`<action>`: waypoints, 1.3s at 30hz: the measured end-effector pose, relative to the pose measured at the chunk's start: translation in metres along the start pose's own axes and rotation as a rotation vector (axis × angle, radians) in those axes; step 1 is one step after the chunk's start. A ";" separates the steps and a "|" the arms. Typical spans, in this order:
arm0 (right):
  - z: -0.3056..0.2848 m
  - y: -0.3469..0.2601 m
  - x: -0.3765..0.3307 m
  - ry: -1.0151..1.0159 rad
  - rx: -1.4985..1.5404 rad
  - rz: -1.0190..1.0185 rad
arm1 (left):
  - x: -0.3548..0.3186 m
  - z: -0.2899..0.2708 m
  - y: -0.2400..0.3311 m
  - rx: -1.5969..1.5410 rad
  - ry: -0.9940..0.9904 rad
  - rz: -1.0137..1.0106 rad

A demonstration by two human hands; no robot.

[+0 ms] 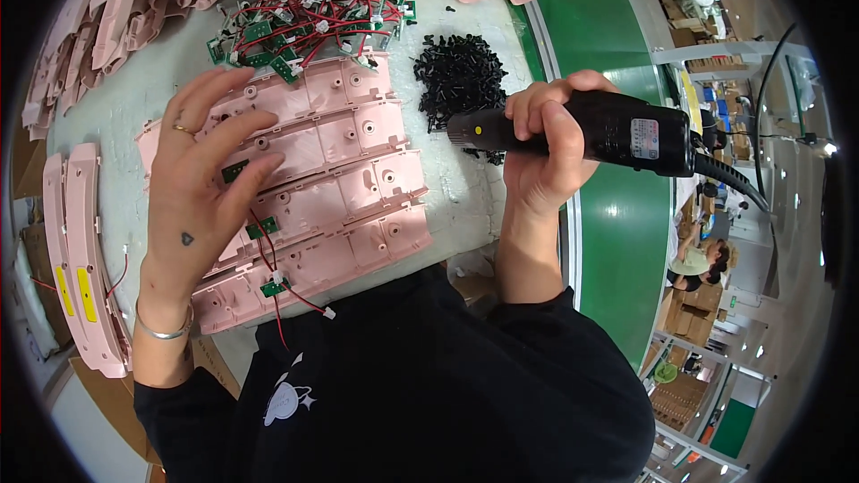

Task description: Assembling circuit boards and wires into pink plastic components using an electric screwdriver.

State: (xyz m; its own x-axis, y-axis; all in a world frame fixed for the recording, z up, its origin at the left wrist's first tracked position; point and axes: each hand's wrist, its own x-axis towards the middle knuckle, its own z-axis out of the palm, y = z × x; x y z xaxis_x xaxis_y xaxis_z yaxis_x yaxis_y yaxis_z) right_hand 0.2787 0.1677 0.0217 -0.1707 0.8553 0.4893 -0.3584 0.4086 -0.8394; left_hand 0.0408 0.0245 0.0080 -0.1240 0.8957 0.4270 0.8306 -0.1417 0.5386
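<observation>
My right hand grips a black electric screwdriver, its front end pointing left over a pile of small black screws. A cord runs from its back end. My left hand, fingers spread and apart, hovers over the left part of several pink plastic shells laid in a row. Small green circuit boards sit in the shells; one circuit board has red and black wires, and the nearest circuit board trails wires with a white connector. My left fingers partly hide another board.
A heap of wired circuit boards lies beyond the row. More pink shells are stacked at the far left, and two pink pieces with yellow labels stand at the left edge. A green belt runs along the right; a person is farther off.
</observation>
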 end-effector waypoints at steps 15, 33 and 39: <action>-0.029 -0.038 0.015 -0.047 0.362 -0.144 | 0.081 0.101 0.035 -0.387 -0.258 0.335; -0.037 -0.061 0.017 -0.157 0.454 -0.169 | 0.085 0.107 0.043 -0.272 0.034 0.560; -0.030 -0.064 0.014 -0.162 0.487 -0.154 | 0.078 0.101 0.044 -0.174 0.076 0.648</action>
State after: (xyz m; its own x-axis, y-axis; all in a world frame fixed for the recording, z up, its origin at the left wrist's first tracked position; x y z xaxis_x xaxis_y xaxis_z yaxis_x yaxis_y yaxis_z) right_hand 0.3267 0.1628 0.0756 -0.2083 0.7209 0.6610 -0.7682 0.2978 -0.5668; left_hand 0.1222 0.1308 -0.0080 0.3269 0.5756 0.7496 0.6510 -0.7121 0.2629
